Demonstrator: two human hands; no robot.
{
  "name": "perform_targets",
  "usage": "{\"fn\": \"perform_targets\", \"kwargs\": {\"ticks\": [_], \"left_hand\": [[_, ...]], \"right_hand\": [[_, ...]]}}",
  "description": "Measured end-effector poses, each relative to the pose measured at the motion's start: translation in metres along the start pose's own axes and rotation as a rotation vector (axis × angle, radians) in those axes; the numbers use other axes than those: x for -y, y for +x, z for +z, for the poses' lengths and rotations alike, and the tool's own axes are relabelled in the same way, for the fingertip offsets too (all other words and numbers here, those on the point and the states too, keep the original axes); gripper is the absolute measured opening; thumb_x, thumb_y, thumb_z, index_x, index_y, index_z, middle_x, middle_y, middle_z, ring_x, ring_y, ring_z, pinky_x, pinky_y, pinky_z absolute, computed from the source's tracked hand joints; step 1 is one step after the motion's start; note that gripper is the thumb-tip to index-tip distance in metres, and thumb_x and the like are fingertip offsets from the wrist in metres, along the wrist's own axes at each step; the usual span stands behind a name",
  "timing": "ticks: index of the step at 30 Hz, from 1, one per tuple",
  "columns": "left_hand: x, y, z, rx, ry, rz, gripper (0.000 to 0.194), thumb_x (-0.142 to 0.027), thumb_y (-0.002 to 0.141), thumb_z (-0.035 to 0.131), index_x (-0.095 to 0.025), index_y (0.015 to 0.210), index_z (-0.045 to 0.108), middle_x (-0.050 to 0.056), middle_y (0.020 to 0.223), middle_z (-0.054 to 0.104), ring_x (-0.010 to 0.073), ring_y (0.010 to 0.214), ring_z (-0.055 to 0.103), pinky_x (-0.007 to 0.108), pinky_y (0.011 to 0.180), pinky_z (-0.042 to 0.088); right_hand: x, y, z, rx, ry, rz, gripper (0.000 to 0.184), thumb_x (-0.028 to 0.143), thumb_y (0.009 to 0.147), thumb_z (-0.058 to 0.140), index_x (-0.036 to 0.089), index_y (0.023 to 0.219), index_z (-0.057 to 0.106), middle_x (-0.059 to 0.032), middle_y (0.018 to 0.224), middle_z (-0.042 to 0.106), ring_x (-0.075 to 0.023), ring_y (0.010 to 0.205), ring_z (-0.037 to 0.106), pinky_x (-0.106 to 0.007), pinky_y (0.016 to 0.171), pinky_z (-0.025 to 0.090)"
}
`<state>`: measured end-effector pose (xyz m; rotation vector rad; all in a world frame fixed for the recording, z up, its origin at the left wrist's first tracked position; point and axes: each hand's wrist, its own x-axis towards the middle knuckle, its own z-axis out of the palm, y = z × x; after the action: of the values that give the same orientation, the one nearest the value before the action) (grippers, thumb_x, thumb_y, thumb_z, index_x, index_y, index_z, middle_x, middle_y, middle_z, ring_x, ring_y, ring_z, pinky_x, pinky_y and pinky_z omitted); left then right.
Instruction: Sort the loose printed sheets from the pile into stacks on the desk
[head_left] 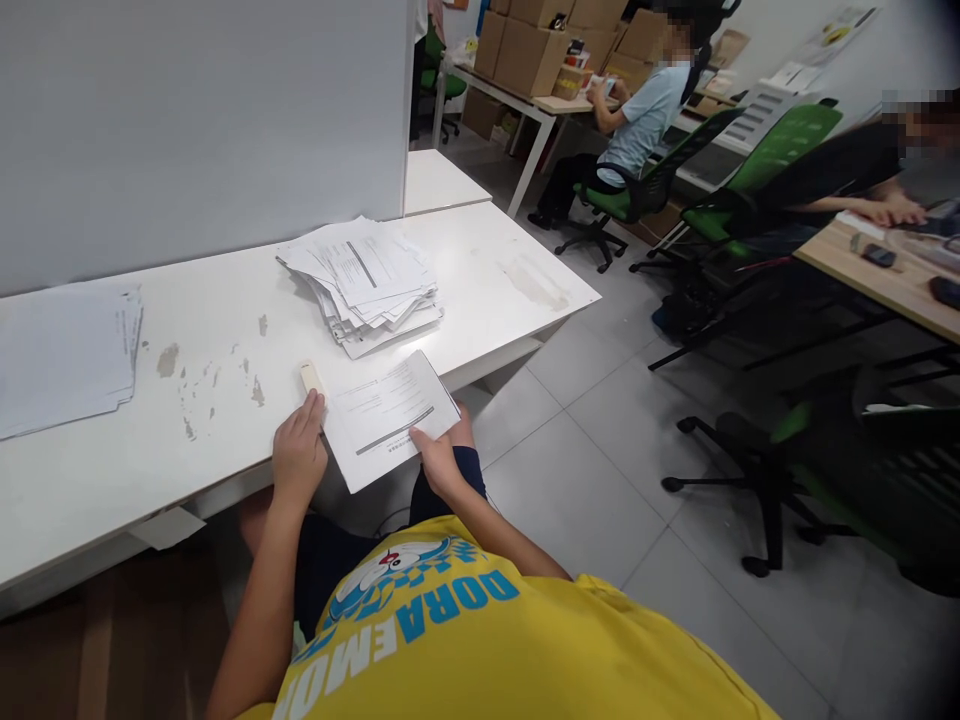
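My right hand (441, 458) grips a small set of printed sheets (386, 410) by the near right edge, with the thumb on top. The sheets are tilted over my lap at the table's front edge. At their left corner, my left hand (300, 440) has its fingers closed over the near end of a small cream-coloured oblong object (308, 376), possibly a stapler. Its lower part is hidden under the fingers. Just beyond the sheets, a thick, uneven stack of printed papers (367, 275) lies on the white table (225, 300).
Another paper pile (67, 350) lies at the table's left. A grey partition (202, 120) stands along the back. To the right are green office chairs (787, 150), a seated person in light blue (645, 115), another person at a wooden desk (847, 250), and cardboard boxes (529, 60).
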<state>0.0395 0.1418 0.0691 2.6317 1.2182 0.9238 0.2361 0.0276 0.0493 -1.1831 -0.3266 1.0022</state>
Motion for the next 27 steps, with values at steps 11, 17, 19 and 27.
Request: {"fn": "perform_targets", "kwargs": {"ticks": [11,17,19,27], "left_hand": [[-0.008,-0.004,-0.006,0.075,-0.129,-0.045,0.070,0.000,0.079,0.035,-0.016,0.146,0.046,0.006,0.152,0.046,0.0217,0.145,0.035,0.045,0.120,0.032],[-0.009,-0.006,-0.002,0.050,-0.111,-0.037,0.070,0.003,0.079,0.033,-0.015,0.144,0.048,0.006,0.151,0.048,0.0216,0.143,0.038,0.044,0.119,0.034],[-0.008,-0.005,-0.002,0.051,-0.111,-0.052,0.070,0.003,0.078,0.033,-0.016,0.144,0.048,0.005,0.150,0.049,0.0214,0.143,0.039,0.044,0.119,0.034],[-0.006,-0.006,0.000,0.068,-0.102,-0.051,0.070,0.002,0.077,0.034,-0.017,0.143,0.050,0.006,0.148,0.051,0.0230,0.141,0.041,0.047,0.118,0.037]], "right_hand": [[-0.003,-0.013,-0.014,-0.012,-0.085,-0.007,0.078,0.041,0.073,0.071,0.022,0.143,0.043,-0.0087,0.145,0.053,-0.0246,0.132,0.052,-0.046,0.112,0.043],[-0.004,-0.015,-0.014,-0.045,-0.063,0.014,0.085,0.040,0.071,0.071,0.023,0.147,0.037,-0.0094,0.151,0.046,-0.0256,0.134,0.050,-0.048,0.113,0.041],[-0.003,-0.014,-0.013,-0.039,-0.070,0.005,0.083,0.040,0.072,0.071,0.022,0.146,0.039,-0.0099,0.151,0.046,-0.0256,0.134,0.050,-0.048,0.113,0.041],[-0.007,-0.008,-0.016,-0.043,-0.104,-0.015,0.078,0.038,0.073,0.070,0.023,0.144,0.042,-0.0087,0.144,0.054,-0.0233,0.131,0.053,-0.045,0.110,0.044]]}}
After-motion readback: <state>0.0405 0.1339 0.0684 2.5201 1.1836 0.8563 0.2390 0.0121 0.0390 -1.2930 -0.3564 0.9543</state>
